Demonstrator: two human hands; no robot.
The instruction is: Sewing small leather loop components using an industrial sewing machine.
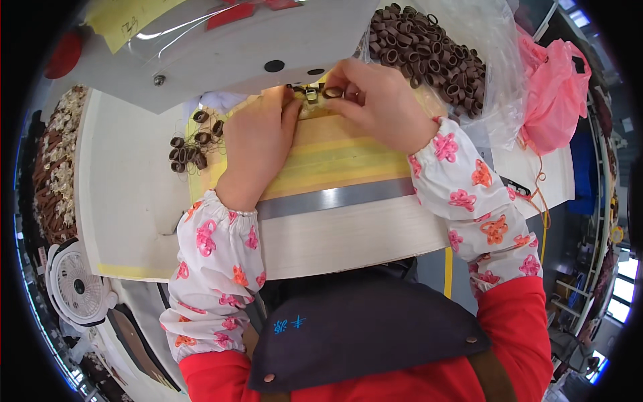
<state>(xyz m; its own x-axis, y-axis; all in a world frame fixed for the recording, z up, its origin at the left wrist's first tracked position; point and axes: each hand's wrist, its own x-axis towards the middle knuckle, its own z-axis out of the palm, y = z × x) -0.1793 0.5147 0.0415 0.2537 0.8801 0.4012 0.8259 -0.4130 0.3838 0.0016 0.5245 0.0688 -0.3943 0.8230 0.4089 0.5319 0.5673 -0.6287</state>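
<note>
A small brown loop (333, 92) is pinched between the thumb and fingers of my right hand (392, 104), just right of a metal presser foot (311, 96). My left hand (258, 144) rests on the yellow-taped machine bed (321, 161), its closed fingertips at the foot's left side. What those fingertips hold, if anything, is hidden. Over both hands hangs the grey-white head of a sewing machine (201, 60). Several brown loops with loose threads (194, 147) lie to the left of my left hand.
A large heap of brown loops (429, 57) sits on clear plastic at the back right. Beside it is a pink plastic bag (552, 94). A white fan (79, 285) stands left of the table's edge, below a pile of brown and cream pieces (57, 167).
</note>
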